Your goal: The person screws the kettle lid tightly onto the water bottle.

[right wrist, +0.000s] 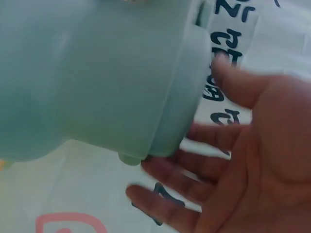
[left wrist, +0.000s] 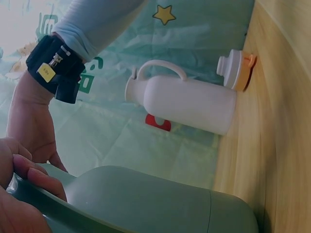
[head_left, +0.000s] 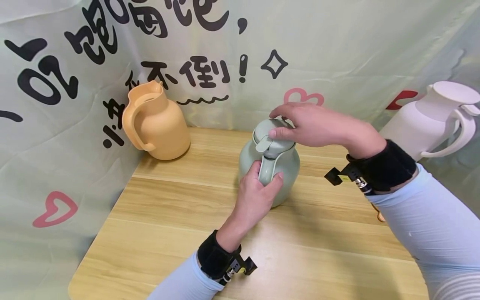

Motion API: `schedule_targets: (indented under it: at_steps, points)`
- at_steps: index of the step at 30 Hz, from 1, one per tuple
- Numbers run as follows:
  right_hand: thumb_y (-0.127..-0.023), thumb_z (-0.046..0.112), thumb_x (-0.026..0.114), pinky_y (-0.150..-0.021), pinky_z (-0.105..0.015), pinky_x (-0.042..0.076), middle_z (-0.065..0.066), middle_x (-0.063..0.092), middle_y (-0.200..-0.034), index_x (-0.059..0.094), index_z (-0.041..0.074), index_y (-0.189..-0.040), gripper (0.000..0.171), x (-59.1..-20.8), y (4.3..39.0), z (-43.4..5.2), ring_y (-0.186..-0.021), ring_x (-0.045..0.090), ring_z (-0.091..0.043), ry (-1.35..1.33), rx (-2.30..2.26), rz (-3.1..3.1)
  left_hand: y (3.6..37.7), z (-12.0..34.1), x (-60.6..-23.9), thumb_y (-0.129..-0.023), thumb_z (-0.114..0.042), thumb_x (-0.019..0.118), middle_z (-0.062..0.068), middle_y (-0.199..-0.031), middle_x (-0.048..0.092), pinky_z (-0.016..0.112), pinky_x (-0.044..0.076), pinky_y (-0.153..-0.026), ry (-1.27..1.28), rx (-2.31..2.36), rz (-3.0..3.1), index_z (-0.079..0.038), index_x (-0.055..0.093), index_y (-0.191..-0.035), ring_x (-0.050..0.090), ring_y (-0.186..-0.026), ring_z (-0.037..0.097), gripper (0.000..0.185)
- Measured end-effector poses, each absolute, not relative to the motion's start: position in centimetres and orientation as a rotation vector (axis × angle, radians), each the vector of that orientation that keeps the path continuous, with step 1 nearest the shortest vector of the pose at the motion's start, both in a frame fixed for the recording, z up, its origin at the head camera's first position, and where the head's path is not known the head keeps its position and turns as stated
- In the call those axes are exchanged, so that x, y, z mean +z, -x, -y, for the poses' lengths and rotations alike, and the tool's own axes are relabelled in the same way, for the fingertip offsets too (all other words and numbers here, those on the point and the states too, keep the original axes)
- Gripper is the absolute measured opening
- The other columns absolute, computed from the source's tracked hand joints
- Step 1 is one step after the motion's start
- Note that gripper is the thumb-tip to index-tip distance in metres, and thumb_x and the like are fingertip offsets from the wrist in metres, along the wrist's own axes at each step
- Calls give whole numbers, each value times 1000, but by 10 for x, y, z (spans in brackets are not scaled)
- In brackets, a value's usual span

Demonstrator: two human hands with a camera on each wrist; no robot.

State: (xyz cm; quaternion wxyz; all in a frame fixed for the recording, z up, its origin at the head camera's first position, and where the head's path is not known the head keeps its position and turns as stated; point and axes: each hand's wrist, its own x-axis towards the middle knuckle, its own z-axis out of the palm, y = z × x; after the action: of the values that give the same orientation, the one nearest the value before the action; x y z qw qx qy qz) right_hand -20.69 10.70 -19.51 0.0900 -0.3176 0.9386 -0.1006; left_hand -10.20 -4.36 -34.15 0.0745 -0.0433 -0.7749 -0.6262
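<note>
Green jug (head_left: 279, 166): stood upright at the table's (head_left: 168, 233) centre, handle turned to the near side.
Left hand (head_left: 256, 196): fingers curled round the handle (head_left: 267, 168).
Right hand (head_left: 313, 125): laid over the lid (head_left: 271, 135), fingers spread loosely about its rim.
Orange jug (head_left: 157, 123): lidless, far left.
White jug (head_left: 435, 121): far right.
Backdrop (head_left: 67, 137): printed with lettering and hearts.

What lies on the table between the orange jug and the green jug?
Nothing: in the head view only bare wooden table separates the orange jug from the green jug.
</note>
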Motion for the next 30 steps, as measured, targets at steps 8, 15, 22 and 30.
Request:
schedule_targets:
  at_steps: [8, 15, 22, 30]
  points:
    - [-83, 48, 74, -101, -39, 43, 5, 59, -122, 40, 27, -145, 73, -194, 206, -115, -116, 54, -15, 1005, -377, -2649, 102, 44, -342, -87, -37, 65, -3, -69, 51, 33, 45, -61, 127, -1924, 2320, -22, 56, -101, 53, -69, 14, 23]
    - [-77, 59, 74, -97, -41, 45, -4, 56, -127, 46, 13, -141, 83, -196, 206, -111, -114, 54, -21, 974, -361, -2743, 102, 44, -342, -87, -37, 65, -3, -71, 51, 33, 45, -63, 128, -1907, 2324, -24, 56, -103, 55, -74, 14, 22]
    - [-69, 82, 60, -92, -44, 45, -15, 48, -130, 49, 9, -136, 100, -200, 201, -102, -107, 56, -28, 817, -198, -2878, 103, 44, -342, -88, -38, 65, -3, -71, 51, 32, 45, -62, 137, -1909, 2324, -24, 55, -102, 54, -73, 13, 22]
    - [-71, 88, 48, -78, -38, 44, -8, 54, -104, 60, 8, -117, 94, -205, 200, -100, -91, 53, -25, 757, -119, -2969, 102, 44, -341, -88, -37, 65, -3, -72, 51, 32, 45, -62, 135, -1912, 2322, -23, 55, -102, 55, -74, 12, 23]
